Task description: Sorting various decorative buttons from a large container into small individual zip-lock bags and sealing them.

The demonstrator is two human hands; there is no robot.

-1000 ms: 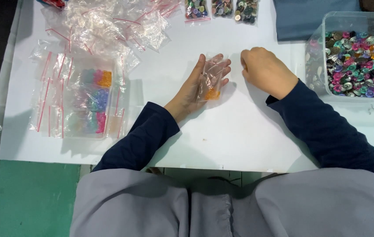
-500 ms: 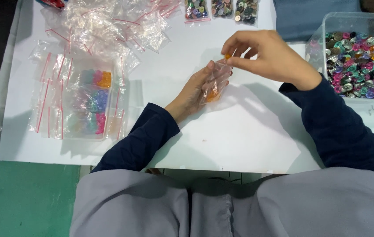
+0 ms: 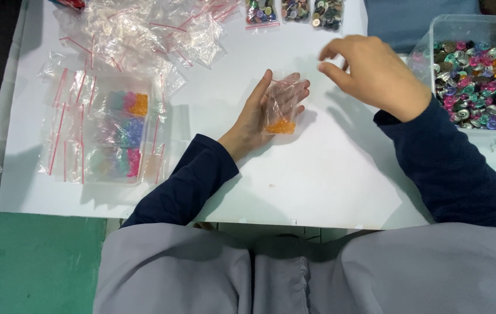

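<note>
I see orange beads (image 3: 281, 126) in the clear bag (image 3: 283, 104); left of it, red-striped clear bags (image 3: 73, 125) on the white table (image 3: 329, 180).

Clear tub (image 3: 475, 35) of buttons cut off by right edge. Three small button bags (image 3: 294, 10) clipped at top edge. Orange pieces in held bag (image 3: 283, 104): shape too small to resolve.
</note>
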